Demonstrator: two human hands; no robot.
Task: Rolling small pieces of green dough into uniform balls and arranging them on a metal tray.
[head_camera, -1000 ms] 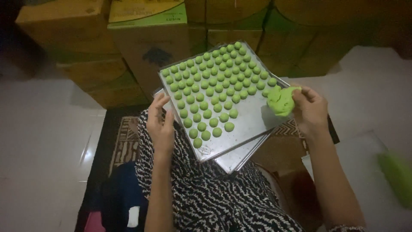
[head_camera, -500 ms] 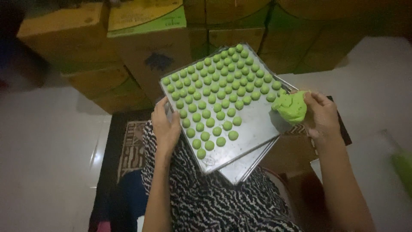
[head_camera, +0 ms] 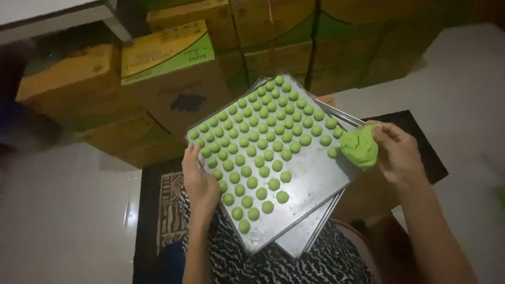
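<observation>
At the far left lies pale tiled floor (head_camera: 58, 210), with a patterned dark mat (head_camera: 171, 202) beside it. Behind stand stacked yellow-and-green cardboard boxes (head_camera: 168, 68). The left hand (head_camera: 199, 181) rests on the near left edge of a metal baking tray (head_camera: 310, 184), its grip closed on that edge, thumb on top. The tray sits tilted on the person's lap over a black-and-white patterned garment (head_camera: 263, 263), stacked on a second tray (head_camera: 307, 239). Rows of small green dough balls (head_camera: 258, 152) cover most of the upper tray; its right near corner is bare. The right hand (head_camera: 397, 152), at the tray's right edge, has its grip clamped on a lump of green dough (head_camera: 360, 147).
</observation>
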